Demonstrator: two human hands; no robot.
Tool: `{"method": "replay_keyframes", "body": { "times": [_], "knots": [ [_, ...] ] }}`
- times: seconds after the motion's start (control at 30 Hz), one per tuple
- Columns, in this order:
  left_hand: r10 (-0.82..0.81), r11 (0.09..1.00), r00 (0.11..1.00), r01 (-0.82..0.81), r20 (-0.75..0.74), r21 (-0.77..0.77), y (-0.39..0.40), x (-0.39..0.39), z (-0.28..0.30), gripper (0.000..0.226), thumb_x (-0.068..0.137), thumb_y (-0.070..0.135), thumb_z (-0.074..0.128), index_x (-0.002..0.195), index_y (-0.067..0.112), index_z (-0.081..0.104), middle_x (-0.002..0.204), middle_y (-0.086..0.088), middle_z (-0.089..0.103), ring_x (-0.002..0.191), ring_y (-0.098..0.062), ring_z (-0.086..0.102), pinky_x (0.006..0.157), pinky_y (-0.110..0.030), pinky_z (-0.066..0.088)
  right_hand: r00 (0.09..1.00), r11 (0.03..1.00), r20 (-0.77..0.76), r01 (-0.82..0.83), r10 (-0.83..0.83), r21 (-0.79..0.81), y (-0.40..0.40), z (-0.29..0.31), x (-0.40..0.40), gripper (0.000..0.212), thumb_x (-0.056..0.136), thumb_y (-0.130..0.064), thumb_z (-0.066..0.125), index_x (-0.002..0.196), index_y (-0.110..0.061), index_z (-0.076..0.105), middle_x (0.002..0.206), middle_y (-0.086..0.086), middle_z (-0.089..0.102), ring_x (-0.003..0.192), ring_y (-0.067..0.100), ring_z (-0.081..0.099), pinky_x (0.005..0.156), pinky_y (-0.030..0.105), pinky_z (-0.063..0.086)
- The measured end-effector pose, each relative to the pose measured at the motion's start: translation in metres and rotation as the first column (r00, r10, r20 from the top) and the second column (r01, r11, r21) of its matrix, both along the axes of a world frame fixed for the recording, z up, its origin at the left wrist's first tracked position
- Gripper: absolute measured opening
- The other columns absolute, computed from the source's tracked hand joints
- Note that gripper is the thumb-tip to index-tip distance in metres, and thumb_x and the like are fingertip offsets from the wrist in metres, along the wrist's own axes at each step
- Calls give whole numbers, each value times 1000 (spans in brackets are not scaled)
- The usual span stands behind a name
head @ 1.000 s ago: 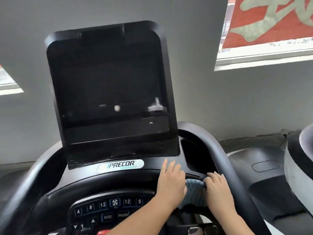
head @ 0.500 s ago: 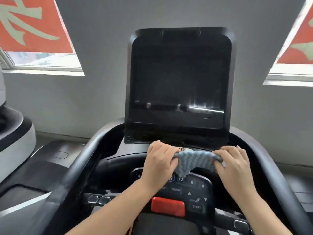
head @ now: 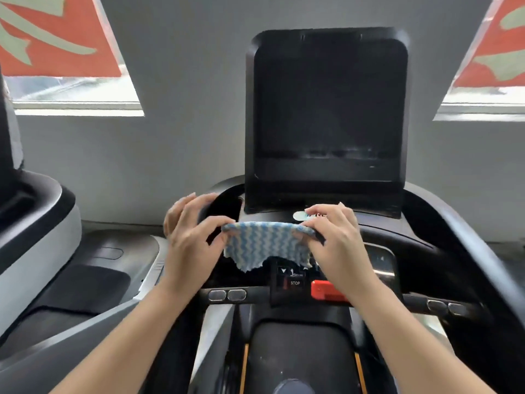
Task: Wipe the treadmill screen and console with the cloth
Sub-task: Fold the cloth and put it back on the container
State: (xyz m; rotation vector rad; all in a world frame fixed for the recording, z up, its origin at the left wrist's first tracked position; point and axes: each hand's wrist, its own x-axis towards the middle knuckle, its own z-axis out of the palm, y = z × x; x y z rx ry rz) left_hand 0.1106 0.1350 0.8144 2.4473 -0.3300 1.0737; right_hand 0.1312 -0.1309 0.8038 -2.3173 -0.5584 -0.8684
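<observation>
Two hands (head: 193, 245), one cloth (head: 264, 245), one screen (head: 329, 115)

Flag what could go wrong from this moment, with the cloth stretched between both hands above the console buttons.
1. The cloth hangs by its top edge, pinched by the left hand and right hand; one slip could drop it.
2. Its ragged lower edge dangles just above the STOP key and red button; wiping downward might press them.
3. The screen shows streaks low down, which a quick pass could miss.

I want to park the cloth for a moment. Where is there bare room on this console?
The dark centre cover below the red stop tab is bare. The keypad under the cloth is crowded with buttons.
</observation>
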Motion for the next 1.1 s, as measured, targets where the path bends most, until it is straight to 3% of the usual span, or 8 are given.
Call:
{"method": "replay_keyframes", "body": {
  "times": [0.13,0.2,0.3,0.47,0.63,0.73,1.0,1.1],
  "knots": [
    [7,999,1000,-8,-28,-42,21,-20,0,19,77,8,84,93,17,78,126,-5,62,123,-31,48,102,-51,43,998,998,-2,-70,70,-5,20,2,-18,8,81,-15,78,89,-13,74,108,-1,65,108,15,51,116,31,24],
    [-13,999,999,11,-35,-47,23,-31,-8,14,81,13,81,94,17,77,124,-4,62,121,-28,48,102,-47,44,996,996,-6,-92,92,-16,20,1,-26,9,83,-19,75,89,-12,75,106,-1,66,107,13,50,107,28,34],
    [-18,995,997,11,-70,-101,12,-50,-28,15,84,25,71,95,17,77,126,-5,60,123,-23,45,106,-34,39,994,994,-63,-96,93,-50,9,-9,-42,9,82,-15,79,89,-12,74,105,-2,65,106,15,50,96,25,41],
    [-44,981,978,4,-202,-195,-28,-85,-80,17,79,9,82,95,14,77,127,-10,58,122,-21,42,103,-11,31,971,987,-223,-110,82,-115,-24,-50,-77,11,80,-7,78,89,-13,74,104,-2,66,104,15,52,93,25,42],
    [-75,981,939,8,-336,-196,-62,-110,-144,13,87,24,75,98,17,76,129,-5,57,124,-14,39,108,-28,35,914,988,-405,-91,32,-127,-60,-108,-115,21,75,-1,83,92,-8,73,101,1,67,101,18,54,97,9,31],
    [-73,983,896,-8,-438,-181,-82,-128,-183,13,88,21,74,99,15,76,128,-8,57,124,-18,42,110,-23,30,863,988,-505,-110,38,-113,-80,-150,-131,23,75,2,82,95,-6,73,101,4,67,98,19,54,95,4,27],
    [-6,967,699,-179,-715,-182,-125,-178,-310,17,88,22,73,104,16,74,127,-9,58,121,-27,47,106,-9,19,696,962,-718,-207,16,-179,-111,-275,-145,16,82,-6,76,97,-12,73,98,5,68,93,26,56,85,13,26],
    [28,951,622,-258,-783,-171,-138,-190,-358,18,90,23,71,106,17,74,127,-8,57,122,-28,47,108,-26,33,625,942,-780,-246,-27,-230,-113,-319,-143,14,89,-14,70,102,-13,74,104,5,67,95,30,55,83,19,27]
  ]
}}
